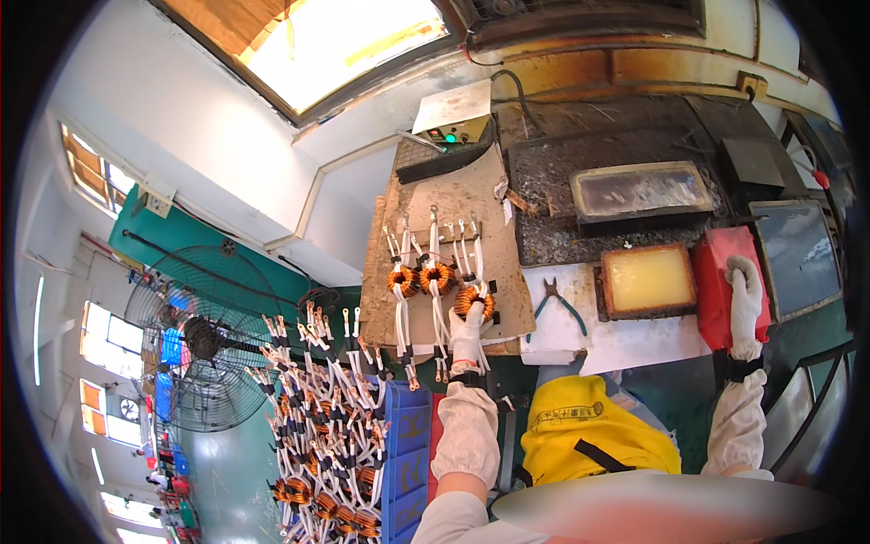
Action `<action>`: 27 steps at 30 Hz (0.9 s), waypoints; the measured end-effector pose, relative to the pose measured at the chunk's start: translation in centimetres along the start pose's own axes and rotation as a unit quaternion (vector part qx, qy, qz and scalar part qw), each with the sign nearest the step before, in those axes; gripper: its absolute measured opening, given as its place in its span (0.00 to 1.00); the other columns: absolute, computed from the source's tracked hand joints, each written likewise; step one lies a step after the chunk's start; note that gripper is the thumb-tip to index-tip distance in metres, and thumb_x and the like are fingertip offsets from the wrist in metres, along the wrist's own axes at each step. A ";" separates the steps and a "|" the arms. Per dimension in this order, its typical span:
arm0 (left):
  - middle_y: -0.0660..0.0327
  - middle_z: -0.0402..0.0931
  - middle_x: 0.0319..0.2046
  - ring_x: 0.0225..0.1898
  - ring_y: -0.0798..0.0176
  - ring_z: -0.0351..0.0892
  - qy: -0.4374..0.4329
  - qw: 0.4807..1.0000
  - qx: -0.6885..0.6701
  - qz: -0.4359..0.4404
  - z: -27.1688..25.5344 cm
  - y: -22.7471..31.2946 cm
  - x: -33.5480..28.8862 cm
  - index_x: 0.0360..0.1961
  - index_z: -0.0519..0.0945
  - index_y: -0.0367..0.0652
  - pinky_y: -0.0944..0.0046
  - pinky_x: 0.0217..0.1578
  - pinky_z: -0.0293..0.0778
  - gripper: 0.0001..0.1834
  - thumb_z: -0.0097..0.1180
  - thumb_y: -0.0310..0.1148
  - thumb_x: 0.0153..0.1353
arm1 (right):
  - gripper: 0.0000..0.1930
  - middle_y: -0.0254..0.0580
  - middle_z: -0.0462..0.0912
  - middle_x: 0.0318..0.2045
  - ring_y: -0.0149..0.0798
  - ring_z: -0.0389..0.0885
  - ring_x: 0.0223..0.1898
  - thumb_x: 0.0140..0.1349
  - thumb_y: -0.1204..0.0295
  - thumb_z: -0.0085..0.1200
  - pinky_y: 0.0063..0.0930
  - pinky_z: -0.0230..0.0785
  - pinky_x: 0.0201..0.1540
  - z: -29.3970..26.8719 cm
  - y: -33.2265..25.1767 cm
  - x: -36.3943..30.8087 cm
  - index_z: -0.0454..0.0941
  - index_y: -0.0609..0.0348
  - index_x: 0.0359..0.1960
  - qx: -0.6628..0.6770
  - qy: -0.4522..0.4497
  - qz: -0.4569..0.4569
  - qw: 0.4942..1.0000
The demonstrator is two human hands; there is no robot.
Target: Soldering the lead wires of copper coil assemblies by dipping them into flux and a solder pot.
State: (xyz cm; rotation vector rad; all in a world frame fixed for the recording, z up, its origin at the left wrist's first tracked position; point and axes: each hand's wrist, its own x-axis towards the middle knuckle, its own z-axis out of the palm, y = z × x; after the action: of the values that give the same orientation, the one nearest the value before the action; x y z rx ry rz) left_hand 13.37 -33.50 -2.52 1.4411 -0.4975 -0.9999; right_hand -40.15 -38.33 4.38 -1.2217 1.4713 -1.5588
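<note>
Now a copper coil (474, 300) on the cardboard (453, 218) is grasped by the left hand (468, 334). Red box (725, 286) at the desk's right is gripped by the right hand (745, 304). Likely a placing step; steady alignment beside the other coils (419, 277) is called for.

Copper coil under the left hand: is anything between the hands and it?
Nothing visible. The left hand already rests on the nearest copper coil on the cardboard sheet. The right hand is apart, on the red container.
</note>
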 end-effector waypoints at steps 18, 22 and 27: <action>0.54 0.79 0.40 0.36 0.65 0.81 0.068 0.971 0.227 0.024 8.0 8.9 -1.2 0.51 0.70 0.29 0.68 0.38 0.78 0.38 0.71 0.47 0.47 | 0.11 0.37 0.78 0.45 0.30 0.75 0.47 0.70 0.77 0.42 0.23 0.67 0.55 -0.6 0.9 0.1 0.75 0.64 0.49 0.027 -0.018 -0.001 0.999; 0.45 0.70 0.52 0.51 0.49 0.77 0.149 0.862 0.480 0.070 8.8 8.8 3.3 0.52 0.66 0.33 0.53 0.48 0.76 0.45 0.69 0.56 0.44 | 0.11 0.37 0.78 0.45 0.29 0.75 0.48 0.70 0.77 0.43 0.22 0.67 0.55 -0.3 0.8 0.3 0.75 0.64 0.49 0.017 -0.021 -0.002 1.000; 0.48 0.64 0.50 0.50 0.43 0.74 0.156 0.839 0.515 0.079 10.3 5.8 5.7 0.53 0.62 0.39 0.50 0.45 0.76 0.42 0.69 0.54 0.47 | 0.11 0.37 0.78 0.45 0.30 0.75 0.47 0.69 0.77 0.43 0.23 0.69 0.55 -0.7 1.2 0.1 0.75 0.64 0.48 0.005 -0.020 0.002 1.000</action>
State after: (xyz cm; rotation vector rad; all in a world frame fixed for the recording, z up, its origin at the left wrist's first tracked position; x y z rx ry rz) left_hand 9.61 -44.97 2.77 2.4116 -0.9699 -0.2889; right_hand -40.96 -38.36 3.27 -1.2371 1.4367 -1.5291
